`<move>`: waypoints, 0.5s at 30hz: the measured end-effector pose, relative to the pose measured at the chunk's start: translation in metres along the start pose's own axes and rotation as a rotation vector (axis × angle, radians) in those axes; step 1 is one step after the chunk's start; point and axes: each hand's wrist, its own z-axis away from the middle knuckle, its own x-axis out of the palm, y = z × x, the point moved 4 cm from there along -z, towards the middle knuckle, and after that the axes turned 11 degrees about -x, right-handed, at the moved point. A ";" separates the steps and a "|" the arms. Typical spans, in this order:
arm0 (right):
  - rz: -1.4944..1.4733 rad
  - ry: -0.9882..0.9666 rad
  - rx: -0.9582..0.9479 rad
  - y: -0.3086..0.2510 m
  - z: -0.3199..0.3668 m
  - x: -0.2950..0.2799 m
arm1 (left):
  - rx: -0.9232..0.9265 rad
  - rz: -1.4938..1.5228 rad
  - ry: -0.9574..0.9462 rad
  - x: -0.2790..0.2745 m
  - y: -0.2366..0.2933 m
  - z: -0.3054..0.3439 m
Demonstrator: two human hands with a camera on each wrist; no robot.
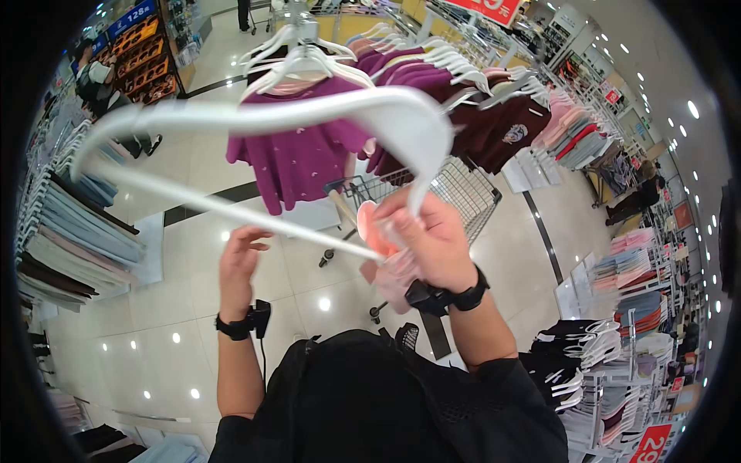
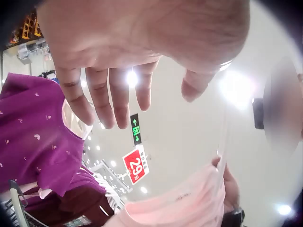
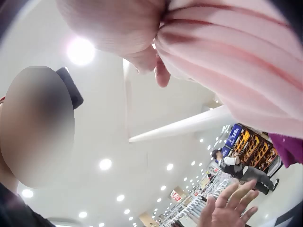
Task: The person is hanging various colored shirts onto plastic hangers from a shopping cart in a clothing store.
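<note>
A large white hanger [image 1: 262,116] stretches across the head view, its near end at my right hand [image 1: 441,243]. That hand grips the hanger's end together with a bunched pink garment [image 1: 397,270]. In the left wrist view the pink garment [image 2: 182,198] hangs from the right hand's fingers [image 2: 229,184], and in the right wrist view its folds [image 3: 227,56] fill the upper right beside the white hanger [image 3: 184,125]. My left hand [image 1: 241,262] is held up below the hanger, fingers loosely bent and apart, touching nothing; its palm [image 2: 142,33] shows in the left wrist view.
A purple top [image 1: 297,147] hangs on a rack ahead, with dark red shirts [image 1: 502,131] to its right. Behind my right hand stands a wire cart [image 1: 463,189]. Folded-looking trousers [image 1: 77,239] hang at the left; more clothes racks line the right. A person [image 1: 108,92] stands upper left.
</note>
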 end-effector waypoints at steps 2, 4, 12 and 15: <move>0.005 -0.111 0.012 0.001 -0.007 0.049 | 0.043 -0.147 -0.135 0.005 0.012 0.003; 0.048 -0.232 -0.106 0.001 -0.009 0.092 | 0.052 -0.226 -0.199 0.002 0.012 0.009; -0.093 -0.197 -0.149 0.020 -0.028 0.178 | -0.004 -0.445 -0.425 -0.059 -0.032 0.009; 0.044 -0.192 -0.092 0.038 -0.036 0.170 | 0.145 -0.602 -0.286 -0.111 -0.028 0.014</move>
